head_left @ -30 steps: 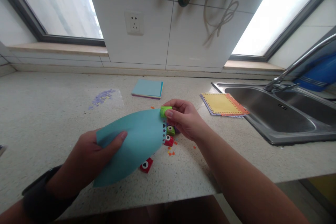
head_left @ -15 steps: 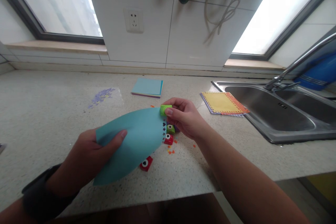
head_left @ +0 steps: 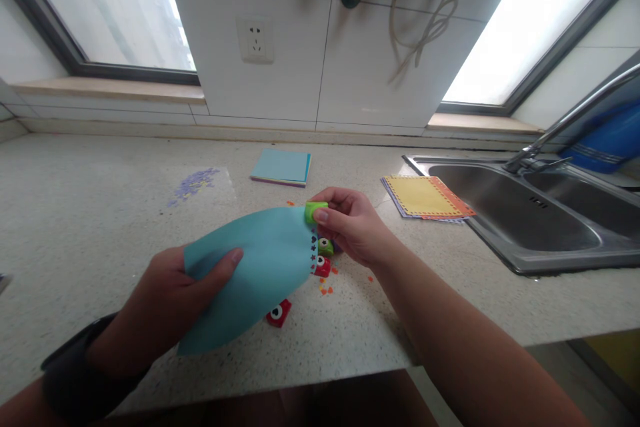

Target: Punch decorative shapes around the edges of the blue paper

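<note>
The turquoise paper sheet [head_left: 250, 240] is held up over the table [head_left: 350, 333], near its front edge and bowed into a curve. A short row of small cut-out shapes [head_left: 313, 248] runs along its right edge, up to the lime-green craft punch [head_left: 312, 212] sitting at its upper right corner. Its long curved edges show no cut-outs, and the end at the left is partly covered, so the punching looks to be at an early stage: one side largely done, the others apparently left.

The left hand [head_left: 173, 290] pinches the sheet's left end, thumb on top; the right hand [head_left: 353, 227] squeezes the punch between thumb and fingers, though whether it is fully pressed I cannot tell.

Below the punched edge lie a green star punch [head_left: 326, 247] and a red punch [head_left: 323, 266], with orange paper bits [head_left: 327, 291] beside them; a red heart punch [head_left: 279, 313] lies closer to the table's front edge. Toward the back edge is a light-blue paper stack [head_left: 281, 167], with purple confetti [head_left: 195, 185] to its left. Yellow and orange sheets [head_left: 420, 197] with punched borders lie by the sink's [head_left: 500, 263] left corner.

Compared with a second ago, almost nothing differs: both grips match, the punch stays at the same corner, and the sheet's punched edge has shifted only slightly.
</note>
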`<state>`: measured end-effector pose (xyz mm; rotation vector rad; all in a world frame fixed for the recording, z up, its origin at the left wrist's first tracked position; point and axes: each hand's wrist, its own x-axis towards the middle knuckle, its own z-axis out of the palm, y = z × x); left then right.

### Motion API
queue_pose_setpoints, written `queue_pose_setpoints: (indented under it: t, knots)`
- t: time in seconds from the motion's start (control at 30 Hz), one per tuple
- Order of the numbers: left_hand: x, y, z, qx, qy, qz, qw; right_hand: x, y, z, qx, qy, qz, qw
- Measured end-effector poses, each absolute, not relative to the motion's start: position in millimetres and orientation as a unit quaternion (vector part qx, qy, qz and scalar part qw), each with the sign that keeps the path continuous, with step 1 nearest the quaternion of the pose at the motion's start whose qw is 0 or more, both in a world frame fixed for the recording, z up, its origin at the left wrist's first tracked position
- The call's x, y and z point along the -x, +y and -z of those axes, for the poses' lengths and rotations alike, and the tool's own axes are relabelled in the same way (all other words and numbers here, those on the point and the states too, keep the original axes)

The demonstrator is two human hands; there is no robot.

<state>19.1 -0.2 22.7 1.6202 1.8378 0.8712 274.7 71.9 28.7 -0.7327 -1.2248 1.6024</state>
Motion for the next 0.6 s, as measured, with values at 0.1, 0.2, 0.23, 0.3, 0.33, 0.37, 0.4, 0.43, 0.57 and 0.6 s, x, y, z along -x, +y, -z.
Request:
queue_pose_setpoints:
  t: [0.1,0.2,0.23,0.3,0.33,0.37,0.4,0.43,0.57,0.6]
  knots:
    - [-18.2,-0.4,-22.2,-0.597,0.684,-0.317,0.274,-275.0,71.5,-29.0,0.301,-0.502,-0.656,0.476]
    - [-17.6,-0.6,-22.0,-0.595,0.686,-0.315,0.277,-275.6,71.5,-29.1,0.303,-0.506,-0.653,0.475]
    - [-17.5,-0.5,-22.1,-0.596,0.686,-0.314,0.276,-275.8,71.6,-28.9,0.302,-0.507,-0.653,0.475]
    - [-17.7,0.0,-22.2,-0.6,0.685,-0.309,0.273,-275.9,71.8,-28.4,0.299,-0.508,-0.653,0.475]
    - [-17.8,0.4,-22.2,-0.603,0.685,-0.306,0.271,-275.7,71.8,-28.0,0.296,-0.507,-0.655,0.476]
    - [-18.0,0.8,-22.0,-0.605,0.684,-0.305,0.27,-275.5,71.8,-27.7,0.294,-0.504,-0.657,0.478]
    - [-18.2,1.2,-21.7,-0.607,0.683,-0.305,0.269,-275.0,71.8,-27.4,0.292,-0.502,-0.658,0.479]
    - [-18.3,1.4,-21.3,-0.609,0.681,-0.306,0.268,-274.4,71.7,-27.2,0.29,-0.5,-0.659,0.481]
    - [-18.5,0.9,-19.9,-0.614,0.672,-0.319,0.264,-271.5,70.1,-27.7,0.294,-0.491,-0.657,0.491]
    - [-18.6,0.5,-20.0,-0.615,0.669,-0.324,0.262,-271.0,69.5,-27.9,0.295,-0.488,-0.656,0.493]
